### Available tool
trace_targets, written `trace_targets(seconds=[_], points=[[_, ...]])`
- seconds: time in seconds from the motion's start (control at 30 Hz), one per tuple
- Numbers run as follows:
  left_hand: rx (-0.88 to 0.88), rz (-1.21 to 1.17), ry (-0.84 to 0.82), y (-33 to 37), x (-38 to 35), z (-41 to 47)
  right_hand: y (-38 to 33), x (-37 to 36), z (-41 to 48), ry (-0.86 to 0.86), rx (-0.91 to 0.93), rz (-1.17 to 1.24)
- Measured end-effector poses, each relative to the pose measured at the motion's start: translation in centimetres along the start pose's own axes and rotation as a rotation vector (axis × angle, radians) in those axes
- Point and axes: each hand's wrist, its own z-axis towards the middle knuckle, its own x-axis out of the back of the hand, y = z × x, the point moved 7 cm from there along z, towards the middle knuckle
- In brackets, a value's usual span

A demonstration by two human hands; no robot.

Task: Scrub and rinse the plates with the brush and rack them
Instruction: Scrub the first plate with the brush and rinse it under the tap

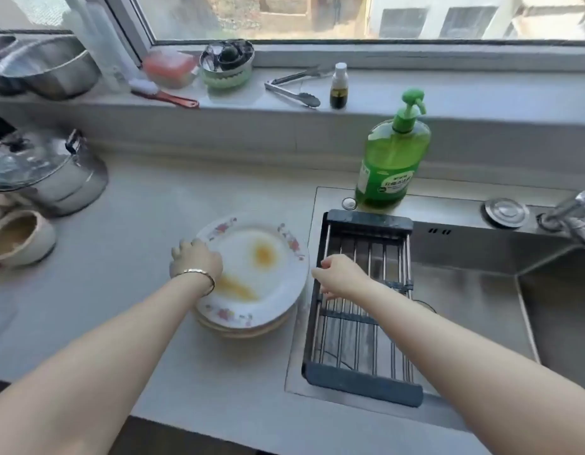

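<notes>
Plates (pixel 251 330) sit stacked on the table (pixel 153 198), toward its right edge and just beside the sink (pixel 481 290). The top plate (pixel 268 280) carries orange smears, so no scrubbing looks done. The left grip (pixel 196 261) curls its fingers over that plate's left rim. The right grip (pixel 340 275) hovers between plate and rack (pixel 370 221), fingers loosely bent, pinching nothing. No plate stands in the rack. The brush (pixel 160 93) lies on the window sill (pixel 416 87), well apart from both hands. By my reading the work is only starting: every plate is left to scrub, rinse and rack.
</notes>
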Motion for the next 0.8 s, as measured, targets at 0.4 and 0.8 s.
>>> trace_targets(seconds=[0.4, 0.8], points=[[0.01, -0.391, -0.092, 0.1, 2.5, 4.3, -0.9, -1.4, 0.9, 0.199, -0.07, 0.1], [-0.081, -0.931, -0.596, 18.1, -1.3, -8.2, 8.0, 17.1, -6.6, 0.623, -0.016, 0.072]])
